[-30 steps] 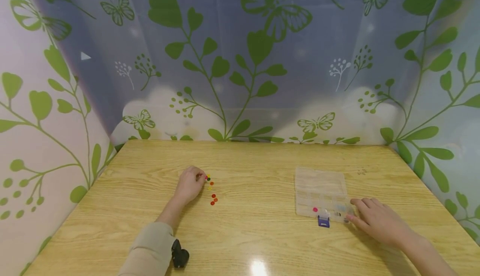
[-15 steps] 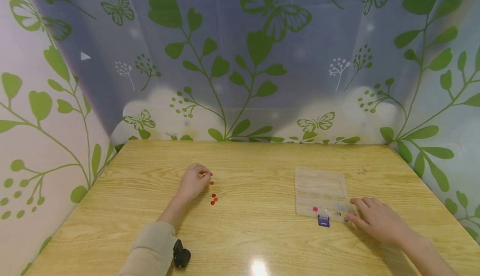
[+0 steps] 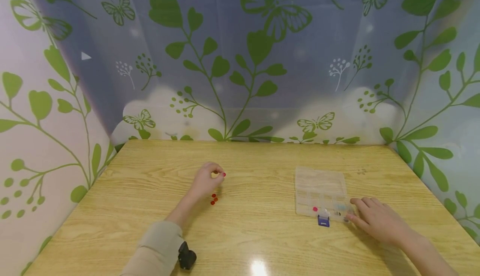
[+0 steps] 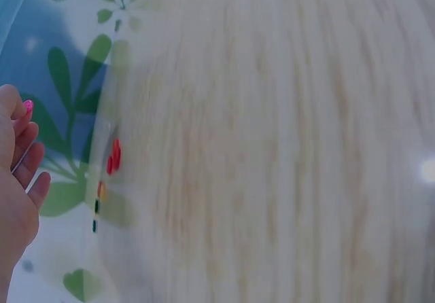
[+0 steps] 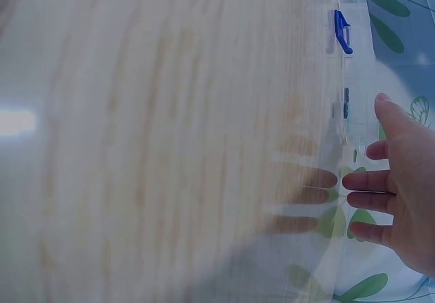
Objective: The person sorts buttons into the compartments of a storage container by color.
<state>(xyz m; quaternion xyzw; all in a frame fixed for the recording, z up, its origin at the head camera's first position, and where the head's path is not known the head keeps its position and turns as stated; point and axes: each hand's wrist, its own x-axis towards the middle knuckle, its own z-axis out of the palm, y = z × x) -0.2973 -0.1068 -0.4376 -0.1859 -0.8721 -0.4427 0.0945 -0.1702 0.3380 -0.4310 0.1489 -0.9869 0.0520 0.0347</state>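
Note:
Between thumb and index finger, my left hand pinches a small pink disc above the table; in the left wrist view the same hand holds the pink disc at its fingertips. Red and orange discs lie just below that hand, and the left wrist view also has yellow and dark green pieces. My right hand rests with relaxed fingers at the right edge of an opened clear compartment box. A pink disc and a few small pieces sit in the box's compartments.
A blue latch sticks out from the box's front edge. Faint small pieces lie behind the box on the right. The wooden table ends at a patterned cloth. A black device is by the left sleeve.
My left hand has lifted the pink disc and moved to the right with it, now covering the yellow and green pieces in the head view. My right hand and the box have stayed put.

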